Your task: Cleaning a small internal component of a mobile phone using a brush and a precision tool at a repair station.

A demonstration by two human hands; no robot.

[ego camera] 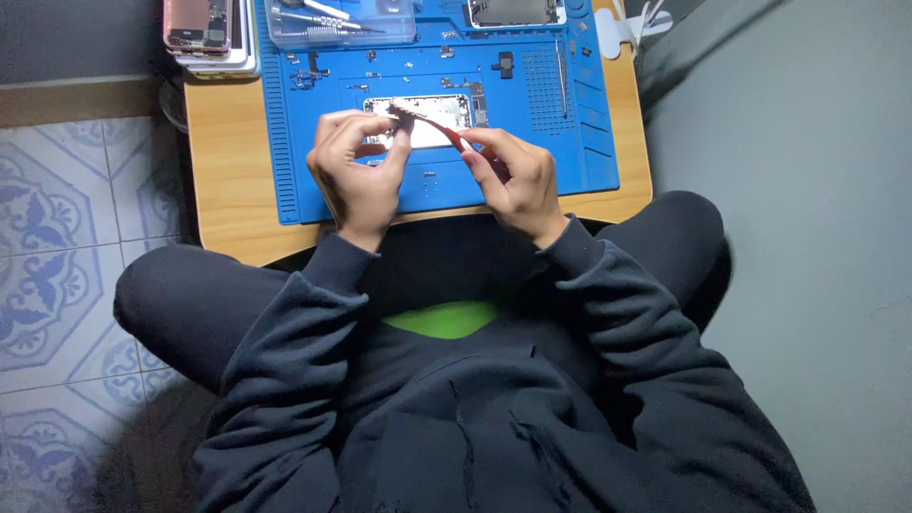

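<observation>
The left hand, in the centre-left of the frame, has its fingers curled in toward the thumb. The fingertips rest at the lower left corner of an opened smartphone chassis with a pale metal interior. Whether they pinch a small part cannot be told.

The right hand, at frame centre, is closed around a slim pair of tweezers with a red handle and metal tips. Thumb and forefinger grip the handle. The tool slants up and to the left, its tips over the chassis, just beside the left fingertips.

The chassis lies flat in the upper centre of the frame on a blue silicone repair mat with moulded compartments. Small dark parts and screws are scattered on the mat around it. A second opened phone body sits at the top edge of the frame, partly cut off.

The mat covers most of a small light-wood table with rounded corners. A clear plastic box holding metal tools stands at the mat's upper left. A stack of phones lies left of it.

The person sits cross-legged in a dark hooded sweatshirt. Patterned blue-and-white floor tiles fill the left of the frame.
</observation>
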